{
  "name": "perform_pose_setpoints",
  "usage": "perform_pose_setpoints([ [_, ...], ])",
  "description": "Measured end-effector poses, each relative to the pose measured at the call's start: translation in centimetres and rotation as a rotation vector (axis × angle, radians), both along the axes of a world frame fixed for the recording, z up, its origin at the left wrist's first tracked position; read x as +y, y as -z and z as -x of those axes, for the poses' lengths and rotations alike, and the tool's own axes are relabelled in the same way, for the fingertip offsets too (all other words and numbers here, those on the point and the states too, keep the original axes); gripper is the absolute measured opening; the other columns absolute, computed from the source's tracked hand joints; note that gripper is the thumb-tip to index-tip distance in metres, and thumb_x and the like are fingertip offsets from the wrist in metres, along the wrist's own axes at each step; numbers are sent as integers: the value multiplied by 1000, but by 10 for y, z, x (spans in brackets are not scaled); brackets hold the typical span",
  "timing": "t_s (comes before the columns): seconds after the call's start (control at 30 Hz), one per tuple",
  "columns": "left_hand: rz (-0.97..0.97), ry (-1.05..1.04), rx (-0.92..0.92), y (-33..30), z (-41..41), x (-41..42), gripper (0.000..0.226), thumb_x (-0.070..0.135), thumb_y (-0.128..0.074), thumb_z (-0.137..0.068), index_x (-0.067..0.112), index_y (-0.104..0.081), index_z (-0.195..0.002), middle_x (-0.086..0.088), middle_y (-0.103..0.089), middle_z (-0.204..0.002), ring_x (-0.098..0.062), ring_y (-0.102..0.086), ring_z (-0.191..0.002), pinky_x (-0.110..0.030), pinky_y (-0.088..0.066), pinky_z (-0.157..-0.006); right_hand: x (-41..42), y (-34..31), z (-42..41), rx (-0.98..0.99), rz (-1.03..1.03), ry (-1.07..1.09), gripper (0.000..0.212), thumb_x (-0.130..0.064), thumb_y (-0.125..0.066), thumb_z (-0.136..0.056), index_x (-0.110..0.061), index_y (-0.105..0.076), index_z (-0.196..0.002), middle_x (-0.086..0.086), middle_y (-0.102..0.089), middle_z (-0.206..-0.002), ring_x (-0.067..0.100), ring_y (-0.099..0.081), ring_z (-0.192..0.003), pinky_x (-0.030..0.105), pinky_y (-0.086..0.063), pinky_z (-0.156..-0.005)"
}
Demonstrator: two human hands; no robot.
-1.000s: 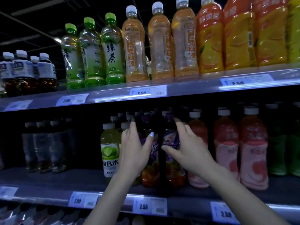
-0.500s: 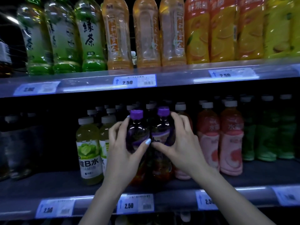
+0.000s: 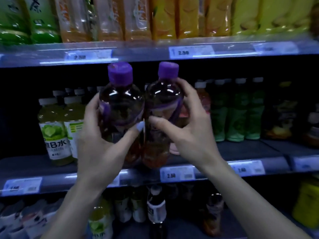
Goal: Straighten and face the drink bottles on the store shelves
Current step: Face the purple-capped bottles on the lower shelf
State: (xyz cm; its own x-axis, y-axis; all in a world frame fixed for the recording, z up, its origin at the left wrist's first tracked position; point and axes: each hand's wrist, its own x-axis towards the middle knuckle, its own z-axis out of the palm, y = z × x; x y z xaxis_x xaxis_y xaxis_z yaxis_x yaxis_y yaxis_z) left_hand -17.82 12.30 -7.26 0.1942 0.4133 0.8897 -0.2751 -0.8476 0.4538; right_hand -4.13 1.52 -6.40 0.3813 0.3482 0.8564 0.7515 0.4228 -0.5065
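Note:
Two dark drink bottles with purple caps stand side by side at the front edge of the middle shelf (image 3: pixel 51 163). My left hand (image 3: pixel 101 140) wraps the left purple-cap bottle (image 3: pixel 120 104) from its left side, thumb across the front. My right hand (image 3: pixel 188 133) grips the right purple-cap bottle (image 3: pixel 164 99) from its right side, thumb on the front. The two bottles touch. Their labels are partly hidden by my fingers.
Yellow-green lime bottles (image 3: pixel 53 128) stand left of my hands, pink bottles (image 3: pixel 204 100) and green bottles (image 3: pixel 238 114) to the right. The upper shelf (image 3: pixel 146 50) holds green, amber and orange bottles. More bottles fill the lower shelf (image 3: pixel 155 209). Price tags (image 3: pixel 177 174) line the edges.
Both purple-cap bottles have come forward from deeper in the shelf to its front edge, held in my hands. The camera has dropped and moved closer.

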Motion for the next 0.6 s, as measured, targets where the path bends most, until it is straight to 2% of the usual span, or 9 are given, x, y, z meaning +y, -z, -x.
perform_pose_setpoints([
  [0.07,14,19,58,-1,-5,-30,70,43,-75,-70,13,-49,-128,16,-64,-113,-4,-64,-104,-21,-51,-86,-33,0,-10,22,31,-44,78,-44,-78,-69,-38,-38,-135,-11,-63,-125,9,-62,-113,44,-52,-94],
  [0.13,56,69,115,9,-11,-60,67,42,-77,-69,15,-52,-126,12,-67,-113,-4,-64,-103,-21,-52,-85,-66,12,-20,61,67,-86,75,-41,-79,-67,-41,-41,-132,-17,-66,-118,7,-66,-105,46,-56,-86],
  [0.2,136,159,148,32,-23,-89,68,38,-80,-66,20,-53,-126,12,-69,-113,-2,-65,-103,-15,-51,-83,-100,34,-29,105,126,-110,75,-38,-80,-67,-42,-43,-131,-24,-66,-113,4,-68,-100,41,-59,-79],
  [0.27,234,266,152,61,-36,-113,68,31,-83,-62,24,-55,-124,10,-70,-114,-6,-67,-103,-16,-51,-83,-130,61,-38,172,192,-145,75,-36,-81,-66,-44,-43,-130,-26,-65,-114,4,-70,-94,29,-60,-74],
  [0.33,323,337,153,95,-53,-134,69,20,-84,-58,33,-57,-120,9,-71,-113,-8,-68,-102,-15,-52,-82,-158,91,-50,245,261,-144,75,-35,-82,-64,-50,-44,-127,-25,-65,-114,2,-71,-82,17,-56,-64],
  [0.4,403,392,176,130,-71,-150,71,12,-83,-55,40,-59,-116,11,-70,-115,-6,-67,-103,-14,-51,-82,-181,122,-63,288,331,-86,77,-37,-83,-61,-51,-44,-126,-22,-67,-114,-3,-67,-71,11,-49,-57],
  [0.5,524,446,251,178,-93,-166,74,23,-86,-50,33,-59,-118,6,-70,-117,-12,-67,-105,-21,-51,-88,-206,161,-80,362,431,-27,78,-40,-83,-60,-52,-42,-125,-24,-66,-116,-1,-69,-75,16,-50,-61],
  [0.6,614,453,323,217,-119,-175,73,21,-88,-45,21,-60,-112,-1,-73,-110,-10,-69,-96,-18,-53,-81,-223,192,-98,412,532,28,76,-43,-81,-62,-56,-38,-123,-30,-63,-115,-2,-69,-87,22,-54,-69],
])
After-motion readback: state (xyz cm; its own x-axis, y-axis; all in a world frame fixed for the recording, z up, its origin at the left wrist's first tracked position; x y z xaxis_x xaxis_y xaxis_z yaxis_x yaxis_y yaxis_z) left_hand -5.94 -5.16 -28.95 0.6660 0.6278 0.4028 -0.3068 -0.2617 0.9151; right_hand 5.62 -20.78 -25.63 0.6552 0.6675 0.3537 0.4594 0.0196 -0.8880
